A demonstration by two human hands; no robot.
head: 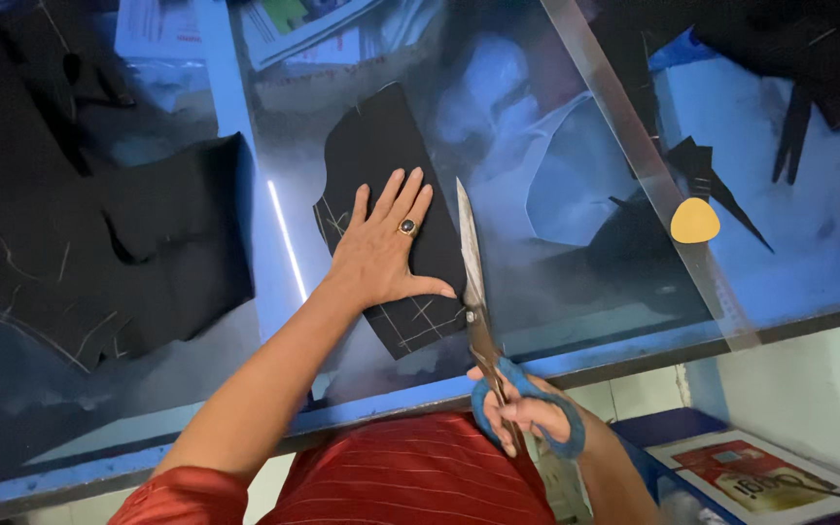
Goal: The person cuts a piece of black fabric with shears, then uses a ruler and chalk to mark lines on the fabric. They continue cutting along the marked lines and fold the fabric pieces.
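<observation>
A small piece of black cloth, marked with chalk lines, was laid on the glass worktop. It was pressed flat by the left hand, fingers spread and a ring worn. Just right of the cloth's edge, blue-handled scissors were gripped by the right hand, fingers closed through the loops. Further right a clear ruler and a yellow chalk were seen; left of the cloth, a larger black fabric.

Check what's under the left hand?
The left hand lies flat on a black fabric piece with chalk lines, on the glass table. Fabric beneath the palm is hidden.
</observation>
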